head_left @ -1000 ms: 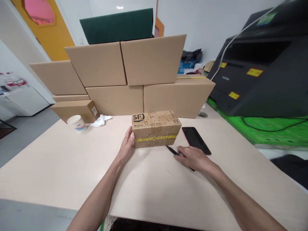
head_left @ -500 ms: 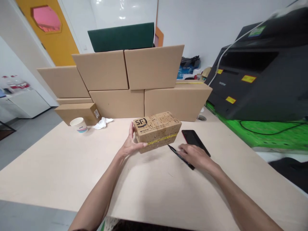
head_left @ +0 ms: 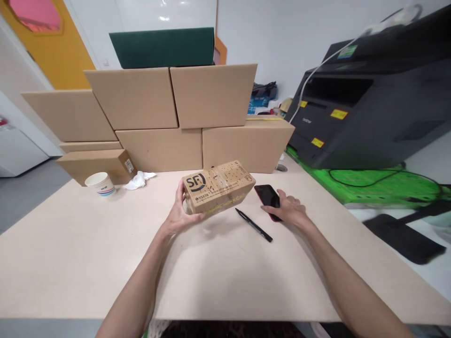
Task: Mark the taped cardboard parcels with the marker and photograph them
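Observation:
My left hand (head_left: 178, 215) grips the left end of a small cardboard parcel box (head_left: 220, 187) printed with SF and closed with yellow tape. The box is tilted, its near edge seemingly raised off the table. To its right, my right hand (head_left: 292, 209) spans a black smartphone (head_left: 267, 195) with a red edge, thumb on the near left side and fingers along the right. The phone lies on the table, partly covered by the hand. Between the box and my right arm lies a black marker pen (head_left: 254, 225), touched by neither hand.
Several large cardboard boxes (head_left: 158, 150) are stacked along the table's back, with a dark green box (head_left: 162, 48) on top. A paper cup (head_left: 100, 184) and a crumpled tissue (head_left: 140, 180) stand at the left. A black printer (head_left: 338, 108) sits on a green surface (head_left: 324, 180) at the right.
My right hand has moved from beside the marker pen onto the smartphone. The phone has shifted and turned slightly. My left hand still holds the box. The view has swung right.

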Demonstrator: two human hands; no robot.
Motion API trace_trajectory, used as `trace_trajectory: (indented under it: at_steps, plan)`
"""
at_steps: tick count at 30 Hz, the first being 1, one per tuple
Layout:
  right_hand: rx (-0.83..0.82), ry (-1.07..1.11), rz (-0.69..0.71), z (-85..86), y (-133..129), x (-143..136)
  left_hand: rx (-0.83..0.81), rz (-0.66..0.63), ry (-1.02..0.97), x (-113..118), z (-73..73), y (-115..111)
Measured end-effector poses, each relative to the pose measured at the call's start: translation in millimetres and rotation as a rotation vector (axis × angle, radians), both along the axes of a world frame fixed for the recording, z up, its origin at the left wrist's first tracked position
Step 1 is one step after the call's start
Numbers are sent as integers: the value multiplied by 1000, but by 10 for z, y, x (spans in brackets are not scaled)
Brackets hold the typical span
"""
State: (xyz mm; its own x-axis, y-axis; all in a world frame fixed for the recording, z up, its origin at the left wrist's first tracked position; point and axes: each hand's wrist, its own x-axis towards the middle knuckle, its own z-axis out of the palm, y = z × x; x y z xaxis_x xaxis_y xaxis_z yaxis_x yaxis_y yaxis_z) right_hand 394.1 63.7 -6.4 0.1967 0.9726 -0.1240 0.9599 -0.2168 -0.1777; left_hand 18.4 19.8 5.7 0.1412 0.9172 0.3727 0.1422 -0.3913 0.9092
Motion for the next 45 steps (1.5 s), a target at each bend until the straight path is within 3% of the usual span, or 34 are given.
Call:
trace_trajectory:
  at_steps: [5,11,15,19,24,28,32,39,45]
  plan:
    - [51,201,-68,-105,130,161,6,4,54,-30,2,-42]
    - [167,961,-158,-192,127,251,8,23,116,-85,-41,-59]
    - [252,1147,-141,-193,104,212,22,9,127,-105,-61,-65]
    - [430,1257,-182,-100,106,161,39,-5,144,-103,-47,-79]
    - [705,1512,-206,201,-121,-42,59,-10,153,-98,-49,-84]
    - [622,1650,-97,431,-502,-393,50,-4,136,-101,-56,-89]
    - [514,1735,-31,505,-757,-769,51,-4,147,-97,-50,-98]
    - [527,1706,148,452,-805,-1144,62,-13,133,-73,-46,-109]
    - [548,1697,168,465,-793,-1238,65,-25,121,-68,-63,-102]
